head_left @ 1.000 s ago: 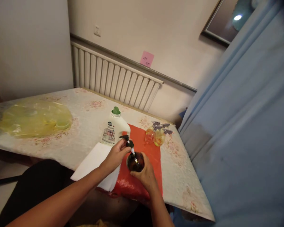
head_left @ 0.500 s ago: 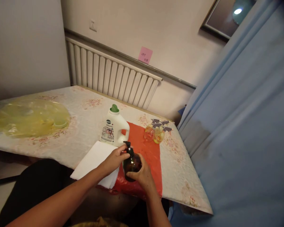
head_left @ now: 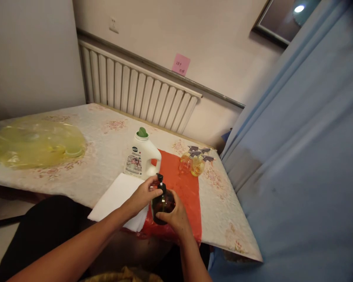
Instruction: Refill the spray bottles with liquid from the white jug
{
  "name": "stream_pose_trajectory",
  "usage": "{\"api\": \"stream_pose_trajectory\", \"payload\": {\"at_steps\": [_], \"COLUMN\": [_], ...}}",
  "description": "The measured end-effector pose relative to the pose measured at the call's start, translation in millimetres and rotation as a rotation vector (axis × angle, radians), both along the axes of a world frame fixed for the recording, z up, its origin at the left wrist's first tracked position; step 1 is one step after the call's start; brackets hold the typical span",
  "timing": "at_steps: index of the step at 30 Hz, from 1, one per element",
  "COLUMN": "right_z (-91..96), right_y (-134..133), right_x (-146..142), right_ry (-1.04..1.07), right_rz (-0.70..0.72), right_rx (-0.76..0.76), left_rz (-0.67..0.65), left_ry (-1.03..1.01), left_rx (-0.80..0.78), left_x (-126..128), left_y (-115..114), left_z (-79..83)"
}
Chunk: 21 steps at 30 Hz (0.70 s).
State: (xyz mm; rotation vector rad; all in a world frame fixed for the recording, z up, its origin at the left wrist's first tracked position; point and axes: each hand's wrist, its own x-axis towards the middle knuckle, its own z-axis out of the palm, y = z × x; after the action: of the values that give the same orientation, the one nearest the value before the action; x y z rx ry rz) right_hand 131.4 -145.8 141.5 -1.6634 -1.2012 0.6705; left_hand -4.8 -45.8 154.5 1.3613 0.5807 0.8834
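A dark brown pump bottle (head_left: pixel 161 203) is upright over the red plastic sheet (head_left: pixel 191 196) near the table's front edge. Around its body my right hand (head_left: pixel 176 214) is wrapped, thumb across the front. The fingers of my left hand (head_left: pixel 145 194) are closed on the black collar below the pump head (head_left: pixel 160 179). Just behind stands a white handled jug (head_left: pixel 148 154) with a printed label and a green piece in its open mouth. Under my left forearm lies a folded white cloth (head_left: pixel 114 199).
Several clear spray bottles (head_left: pixel 197 166) with grey triggers stand at the red sheet's far right. A yellow plastic bag (head_left: pixel 35 143) with a green cap-like piece (head_left: pixel 74 152) lies on the left of the flowered tablecloth (head_left: pixel 106 141). A blue curtain (head_left: pixel 282 156) borders the right side.
The pump head has turned slightly under my left fingers, its nozzle now pointing less to the left. My right hand keeps its grip on the bottle. The view has shifted a little.
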Motion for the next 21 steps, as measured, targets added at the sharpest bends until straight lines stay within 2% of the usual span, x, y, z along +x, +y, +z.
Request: {"api": "stream_pose_trajectory", "payload": {"at_steps": [5,9,12,16,21], "right_z": [2.0,-2.1,-3.7,-3.1,-6.1], "right_y": [-0.2,1.3,3.0,4.3,4.7], "right_x": [-1.8,0.9,1.3,0.1,2.0], "right_ry": [-0.003,0.011,0.001,-0.022,0.034], "right_rz": [0.013,-0.013,0.004,-0.010,0.022], "right_rx": [0.004,0.030,0.052,0.024,-0.003], "left_rz": [-0.032,-0.075,-0.029,0.054,0.005], "left_ry": [0.034,-0.032,-0.050,-0.026,-0.001], "left_rx": [0.026,0.019,-0.020,0.011,0.055], "left_x": [-0.4,-2.3,-0.1,3.4,6.4], "left_y": [2.3,3.8,3.5,4.5,8.7], "left_z": [0.0,-0.8,-1.4,-1.6,-7.0]}}
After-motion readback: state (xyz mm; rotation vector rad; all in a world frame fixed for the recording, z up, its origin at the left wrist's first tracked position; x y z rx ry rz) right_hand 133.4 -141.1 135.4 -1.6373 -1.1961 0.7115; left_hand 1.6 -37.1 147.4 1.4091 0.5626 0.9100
